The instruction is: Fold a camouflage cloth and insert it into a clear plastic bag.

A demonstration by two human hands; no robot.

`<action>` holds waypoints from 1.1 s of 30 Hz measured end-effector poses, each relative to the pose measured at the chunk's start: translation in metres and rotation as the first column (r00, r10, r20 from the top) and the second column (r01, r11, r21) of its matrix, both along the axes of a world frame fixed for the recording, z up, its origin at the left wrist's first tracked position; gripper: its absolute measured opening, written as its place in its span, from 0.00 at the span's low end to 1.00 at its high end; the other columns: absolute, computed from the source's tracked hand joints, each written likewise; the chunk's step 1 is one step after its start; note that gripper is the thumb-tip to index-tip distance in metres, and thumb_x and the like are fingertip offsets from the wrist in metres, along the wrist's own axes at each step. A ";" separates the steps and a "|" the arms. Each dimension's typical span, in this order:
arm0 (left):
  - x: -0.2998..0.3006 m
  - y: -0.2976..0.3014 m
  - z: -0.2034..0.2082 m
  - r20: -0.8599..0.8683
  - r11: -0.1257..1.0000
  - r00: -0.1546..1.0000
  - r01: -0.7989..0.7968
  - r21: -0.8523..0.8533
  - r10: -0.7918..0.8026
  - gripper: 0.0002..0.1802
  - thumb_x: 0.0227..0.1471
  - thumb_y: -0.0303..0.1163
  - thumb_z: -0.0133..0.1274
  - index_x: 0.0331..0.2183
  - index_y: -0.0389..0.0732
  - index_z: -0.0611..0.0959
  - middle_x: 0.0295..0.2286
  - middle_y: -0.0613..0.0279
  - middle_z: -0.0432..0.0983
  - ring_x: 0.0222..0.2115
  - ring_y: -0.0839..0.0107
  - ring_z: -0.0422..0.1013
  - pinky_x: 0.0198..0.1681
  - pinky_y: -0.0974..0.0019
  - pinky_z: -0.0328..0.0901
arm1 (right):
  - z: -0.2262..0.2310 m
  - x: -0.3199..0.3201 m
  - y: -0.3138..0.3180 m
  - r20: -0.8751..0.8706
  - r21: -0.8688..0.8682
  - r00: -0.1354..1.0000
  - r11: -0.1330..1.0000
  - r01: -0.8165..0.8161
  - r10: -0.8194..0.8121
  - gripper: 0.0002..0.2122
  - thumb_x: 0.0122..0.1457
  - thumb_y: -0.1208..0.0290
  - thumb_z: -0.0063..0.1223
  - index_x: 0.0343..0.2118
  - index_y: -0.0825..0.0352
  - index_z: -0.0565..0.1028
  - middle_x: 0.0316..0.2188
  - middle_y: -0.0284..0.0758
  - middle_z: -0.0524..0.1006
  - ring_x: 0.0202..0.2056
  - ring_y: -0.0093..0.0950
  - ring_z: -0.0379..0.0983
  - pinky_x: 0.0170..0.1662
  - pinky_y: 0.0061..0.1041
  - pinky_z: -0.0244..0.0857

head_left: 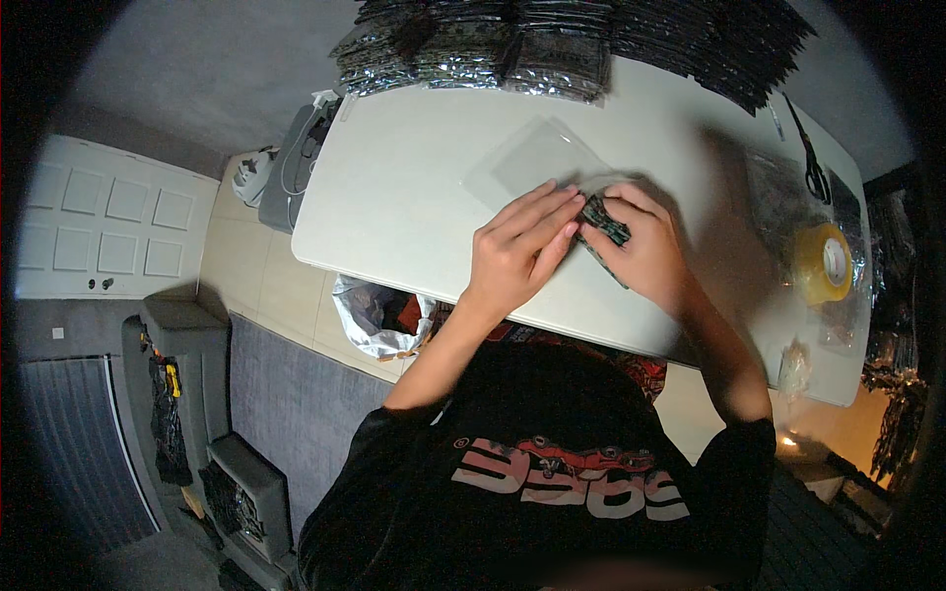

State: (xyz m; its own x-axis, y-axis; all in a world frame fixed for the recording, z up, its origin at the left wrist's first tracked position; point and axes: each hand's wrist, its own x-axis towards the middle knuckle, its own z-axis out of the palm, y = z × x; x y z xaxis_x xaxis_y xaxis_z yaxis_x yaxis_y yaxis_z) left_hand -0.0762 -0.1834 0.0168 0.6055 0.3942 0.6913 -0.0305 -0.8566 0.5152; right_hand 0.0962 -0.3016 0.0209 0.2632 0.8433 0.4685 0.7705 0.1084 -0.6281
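Note:
Both my hands meet over the white table, on a small folded bundle with a dark green and black pattern. My right hand has its thumb and fingers closed around this bundle. From the other side, my left hand lies over the lower edge of a clear plastic bag, its fingertips and thumb pressed against the bag's edge beside the bundle. The bag lies mostly flat on the table, and its edge lifts near my right fingers. My fingers hide part of the bundle and where it meets the bag.
Stacks of dark, shiny packets line the white table's far edge. Scissors, a roll of yellowish clear tape and clear plastic sheets are at the right. A white bag stands below the table's near edge at left.

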 end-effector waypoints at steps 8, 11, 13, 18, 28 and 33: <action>0.001 -0.003 0.002 0.043 0.993 0.998 0.060 -0.099 -0.056 0.14 0.57 0.28 0.63 0.46 0.40 0.90 0.47 0.57 0.85 0.53 0.53 0.79 0.56 0.53 0.73 | 0.008 0.001 -0.004 -0.043 -0.193 0.999 0.981 -0.021 0.013 0.12 0.56 0.65 0.67 0.37 0.67 0.83 0.38 0.46 0.83 0.36 0.51 0.81 0.42 0.43 0.76; 0.002 -0.010 -0.001 -0.012 0.998 0.998 0.057 0.003 -0.057 0.15 0.57 0.30 0.64 0.47 0.44 0.90 0.50 0.61 0.84 0.57 0.54 0.76 0.63 0.47 0.66 | -0.005 0.005 -0.003 -0.013 -0.259 0.995 0.961 0.093 -0.100 0.12 0.54 0.65 0.66 0.35 0.68 0.83 0.37 0.48 0.83 0.37 0.52 0.81 0.43 0.46 0.76; 0.005 -0.018 -0.004 -0.051 0.994 0.997 0.069 0.084 -0.065 0.16 0.57 0.32 0.64 0.48 0.46 0.90 0.53 0.64 0.83 0.61 0.56 0.72 0.68 0.42 0.57 | -0.008 0.006 -0.002 0.050 -0.294 0.986 0.941 0.169 -0.162 0.11 0.53 0.65 0.65 0.34 0.69 0.84 0.37 0.50 0.83 0.37 0.52 0.81 0.44 0.48 0.76; 0.009 -0.027 -0.005 -0.061 0.991 0.993 0.103 0.086 -0.098 0.17 0.57 0.32 0.63 0.49 0.46 0.90 0.52 0.60 0.83 0.61 0.52 0.72 0.68 0.40 0.57 | 0.013 -0.001 -0.006 0.168 -0.480 0.972 0.848 0.224 -0.161 0.15 0.52 0.64 0.65 0.37 0.70 0.83 0.37 0.51 0.83 0.42 0.52 0.80 0.47 0.49 0.75; 0.009 -0.017 0.007 -0.010 0.990 0.992 0.129 -0.048 -0.130 0.16 0.59 0.33 0.63 0.48 0.44 0.91 0.52 0.59 0.83 0.61 0.50 0.72 0.65 0.42 0.62 | -0.007 -0.005 -0.011 0.398 -0.057 0.917 0.998 0.031 -0.006 0.15 0.54 0.69 0.63 0.42 0.73 0.82 0.45 0.49 0.80 0.45 0.50 0.80 0.49 0.46 0.76; 0.005 -0.025 0.000 0.058 0.986 0.985 0.165 0.000 -0.165 0.14 0.59 0.32 0.62 0.47 0.44 0.91 0.52 0.60 0.83 0.61 0.53 0.72 0.67 0.43 0.59 | 0.008 -0.008 -0.012 0.174 -0.303 0.978 0.951 -0.058 0.115 0.17 0.56 0.72 0.61 0.47 0.76 0.80 0.49 0.49 0.80 0.51 0.49 0.79 0.54 0.44 0.74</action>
State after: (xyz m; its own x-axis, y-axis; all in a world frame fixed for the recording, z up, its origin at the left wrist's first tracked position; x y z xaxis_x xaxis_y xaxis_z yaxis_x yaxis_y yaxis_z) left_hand -0.0710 -0.2083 0.0163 0.6217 0.2955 0.7254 -0.2008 -0.8351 0.5122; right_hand 0.0883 -0.3141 0.0290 0.1142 0.9665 0.2297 0.8732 0.0126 -0.4871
